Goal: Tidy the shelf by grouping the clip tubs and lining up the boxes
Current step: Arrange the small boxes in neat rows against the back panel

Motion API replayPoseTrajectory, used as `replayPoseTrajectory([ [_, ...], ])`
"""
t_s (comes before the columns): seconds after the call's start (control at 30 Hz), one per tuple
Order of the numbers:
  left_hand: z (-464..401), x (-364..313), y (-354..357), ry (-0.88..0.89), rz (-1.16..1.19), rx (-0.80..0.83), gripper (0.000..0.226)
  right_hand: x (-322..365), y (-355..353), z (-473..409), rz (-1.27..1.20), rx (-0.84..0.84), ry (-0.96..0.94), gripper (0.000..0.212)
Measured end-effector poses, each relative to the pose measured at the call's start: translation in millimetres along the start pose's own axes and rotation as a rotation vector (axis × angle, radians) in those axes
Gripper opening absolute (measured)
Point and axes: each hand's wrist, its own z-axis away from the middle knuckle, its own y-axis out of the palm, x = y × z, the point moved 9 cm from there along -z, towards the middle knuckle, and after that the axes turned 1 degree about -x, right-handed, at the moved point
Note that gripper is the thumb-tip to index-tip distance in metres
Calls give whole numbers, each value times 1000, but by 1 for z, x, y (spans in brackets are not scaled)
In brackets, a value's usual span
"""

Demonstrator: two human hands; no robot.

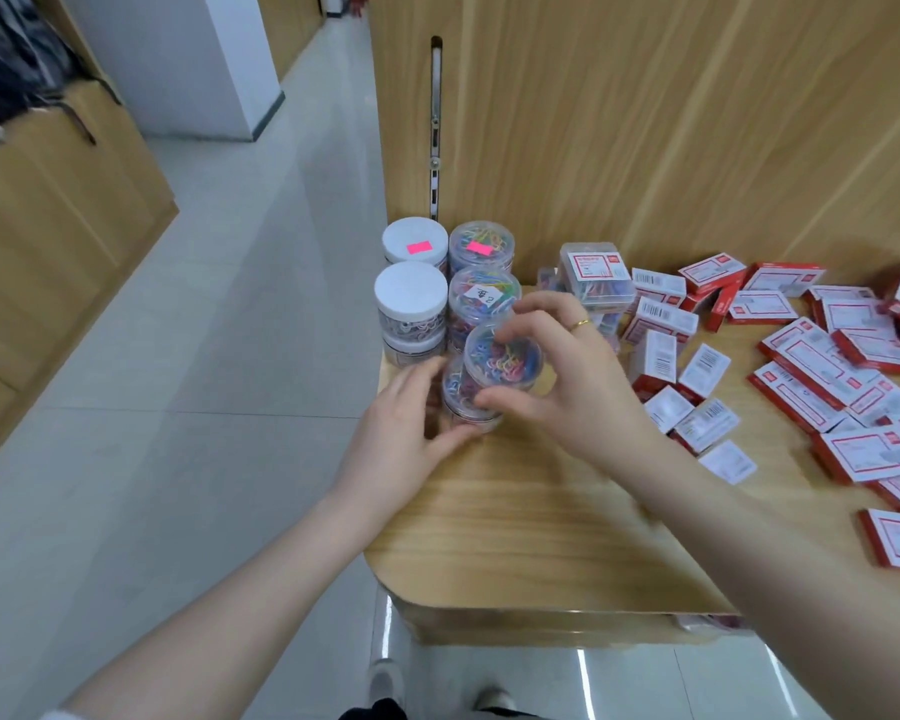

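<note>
- Fingers of the right hand curl over the top of a clear tub full of colourful clips, near the middle of the frame.
- Left hand wraps its fingers round the lower part of the same stack, thumb at the bottom.
- This tub sits on top of another clear tub at the left end of the wooden shelf.
- Just behind stand four more tubs: two with white lids on the left, two clear ones beside them.
- Red and white boxes lie mixed up across the right of the frame.
- A gold ring is on the right hand.
</note>
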Motion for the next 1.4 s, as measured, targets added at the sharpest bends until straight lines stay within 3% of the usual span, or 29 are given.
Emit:
replayPoseTrajectory([
  [0.1, -1, 0, 1, 7, 14, 7, 67, -6, 7, 5, -128, -30, 93, 74],
  [0.17, -1, 0, 1, 3, 44, 5, 65, -13, 19, 15, -302, 40, 196, 95],
  [0.23, -2, -1, 1, 4, 61, 5, 63, -17, 34, 26, -438, 125, 265, 103],
  [0.77, -6, -7, 7, 21, 49, 110, 53, -32, 56, 24, -528, 175, 428, 97],
  [0.93, -9, -8, 6, 17, -16, 154, 58, -24, 47, 26, -567, 167, 399, 95],
  [1.03, -6, -14, -10, 18, -117, 82, 75, -19, 0, 21, -395, 13, 296, 71],
  [1.1, -5, -29, -25, 87, -132, -11, 68, -27, -43, 15, -223, -143, 254, 46],
  [1.17, -10, -48, -35, 202, -119, -79, 53, -36, -71, 1, -26, -174, 237, 33],
  [1.23, -19, -64, -36, 288, -103, -109, 41, -47, -73, -20, 192, -22, 206, 39],
  [1.4, -27, -104, -32, 448, -132, -217, 19, -85, -48, -59, 468, 344, 116, 88],
])
